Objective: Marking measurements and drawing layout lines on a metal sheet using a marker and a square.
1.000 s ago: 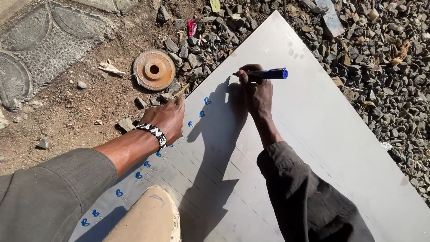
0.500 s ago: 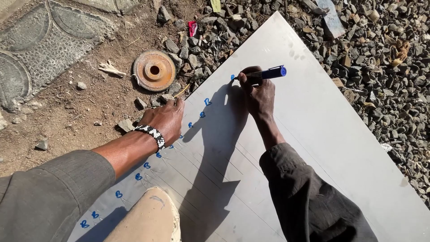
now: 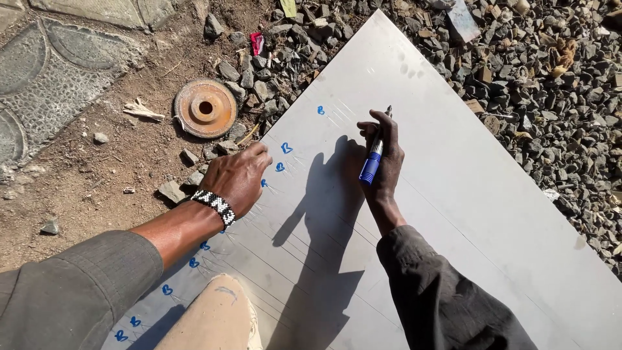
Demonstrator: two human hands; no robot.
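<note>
- My right hand (image 3: 383, 159) has swung the blue marker (image 3: 374, 155) from sideways to upright, tip pointing away from me.
- It grips the marker.
- My left hand (image 3: 238, 179) lies open, flat on the grey sheet (image 3: 466, 194), beside blue marks (image 3: 286, 148).

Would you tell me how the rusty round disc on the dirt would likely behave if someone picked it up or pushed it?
The rusty disc looks like solid metal, so probably stiff and heavy for its size. Lying flat on dirt, it should drag rather than roll; on edge, it likely would roll.
</note>
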